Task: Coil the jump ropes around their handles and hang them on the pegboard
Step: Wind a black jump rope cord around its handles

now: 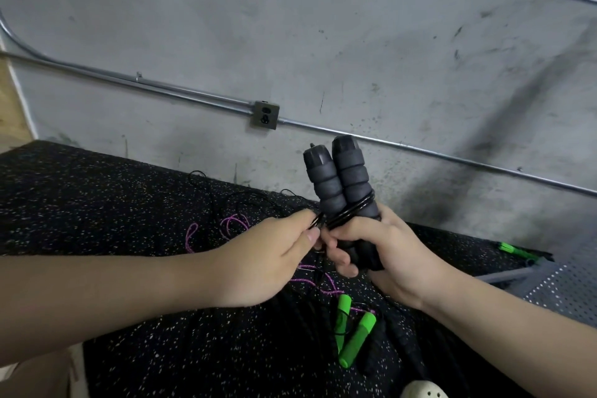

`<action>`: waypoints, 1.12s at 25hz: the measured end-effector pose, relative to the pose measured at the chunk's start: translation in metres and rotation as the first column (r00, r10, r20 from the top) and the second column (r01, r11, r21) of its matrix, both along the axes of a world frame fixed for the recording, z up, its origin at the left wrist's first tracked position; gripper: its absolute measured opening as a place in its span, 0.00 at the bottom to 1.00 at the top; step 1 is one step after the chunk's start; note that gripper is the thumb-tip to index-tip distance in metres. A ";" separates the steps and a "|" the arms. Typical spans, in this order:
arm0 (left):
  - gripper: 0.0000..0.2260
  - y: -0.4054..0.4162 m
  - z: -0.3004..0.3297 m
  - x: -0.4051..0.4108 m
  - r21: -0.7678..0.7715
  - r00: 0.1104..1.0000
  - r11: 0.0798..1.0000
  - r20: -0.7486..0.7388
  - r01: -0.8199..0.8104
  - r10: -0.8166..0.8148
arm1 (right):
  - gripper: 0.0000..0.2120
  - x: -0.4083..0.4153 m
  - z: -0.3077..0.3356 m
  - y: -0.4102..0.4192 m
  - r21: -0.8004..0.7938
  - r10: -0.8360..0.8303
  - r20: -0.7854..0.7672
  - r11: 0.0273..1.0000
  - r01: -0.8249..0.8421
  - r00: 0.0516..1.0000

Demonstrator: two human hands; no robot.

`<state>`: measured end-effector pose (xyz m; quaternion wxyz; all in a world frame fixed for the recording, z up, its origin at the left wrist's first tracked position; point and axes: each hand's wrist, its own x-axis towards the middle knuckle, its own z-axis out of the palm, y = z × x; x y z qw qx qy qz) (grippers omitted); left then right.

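Coiling stage. Right hand point(392, 255) grips the paired black foam handles point(342, 191) upright above the speckled floor mat point(97, 203); left hand point(274, 255) pinches the black cord point(347, 212) between thumb and fingers, a few turns already wound (green-handled rope point(350, 329) lies below, uncoiled). Likely fault: slackened tension lets turns slide off the smooth foam.
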<state>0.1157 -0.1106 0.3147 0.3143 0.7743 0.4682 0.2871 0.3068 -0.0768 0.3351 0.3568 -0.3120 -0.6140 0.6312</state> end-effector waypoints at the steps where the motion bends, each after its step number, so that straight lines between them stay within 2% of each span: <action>1: 0.12 -0.001 0.002 0.000 0.010 1.000 1.000 -0.006 0.001 -0.001 | 0.04 -0.001 0.001 -0.001 -0.048 0.008 -0.036 0.999 -0.010 0.999; 3: 0.12 -0.003 0.005 0.001 0.012 1.000 1.000 -0.006 0.006 -0.006 | 0.03 -0.001 0.000 -0.001 -0.081 0.010 -0.057 0.997 -0.015 0.998; 5: 0.13 -0.003 0.009 0.000 0.004 1.000 1.000 -0.003 -0.003 0.004 | 0.03 0.001 0.000 -0.002 -0.043 0.007 -0.021 0.999 -0.007 1.000; 10: 0.15 -0.004 0.015 -0.006 -0.020 1.000 1.000 -0.006 0.001 -0.001 | 0.06 0.003 -0.005 -0.002 0.132 -0.013 0.133 0.991 -0.005 0.991; 13: 0.14 -0.005 0.015 -0.002 -0.028 0.999 0.999 0.027 -0.019 0.019 | 0.06 0.002 -0.008 -0.002 0.276 -0.114 0.227 0.960 0.048 0.967; 15: 0.14 -0.004 0.013 0.000 -0.022 0.998 1.000 0.058 -0.005 0.006 | 0.05 -0.002 -0.012 -0.002 0.340 -0.177 0.233 0.936 0.090 0.956; 18: 0.28 -0.001 0.009 -0.001 0.006 0.998 0.999 0.050 -0.035 0.034 | 0.23 -0.011 -0.017 -0.004 0.373 -0.123 0.302 0.928 0.002 0.945; 21: 0.26 0.006 0.011 -0.006 -0.016 0.990 0.999 0.136 -0.043 0.045 | 0.28 -0.010 -0.009 -0.007 0.384 -0.083 0.419 0.919 -0.094 0.904; 23: 0.19 0.009 0.014 -0.011 -0.072 0.974 0.994 0.218 0.085 -0.067 | 0.22 -0.004 -0.002 -0.009 0.216 0.066 0.379 0.964 -0.157 0.923; 25: 0.14 0.007 0.017 -0.014 -0.104 0.944 0.970 0.273 0.218 -0.183 | 0.10 -0.003 0.005 -0.016 0.009 0.215 0.258 0.974 -0.225 0.942; 27: 0.15 0.005 0.018 -0.013 -0.135 0.928 0.959 0.318 0.249 -0.196 | 0.01 -0.002 0.005 -0.016 0.028 0.197 0.251 0.977 -0.210 0.948; 28: 0.17 0.005 0.016 -0.012 -0.146 0.940 0.967 0.304 0.206 -0.155 | 0.01 -0.003 0.006 -0.016 0.065 0.161 0.273 0.981 -0.185 0.948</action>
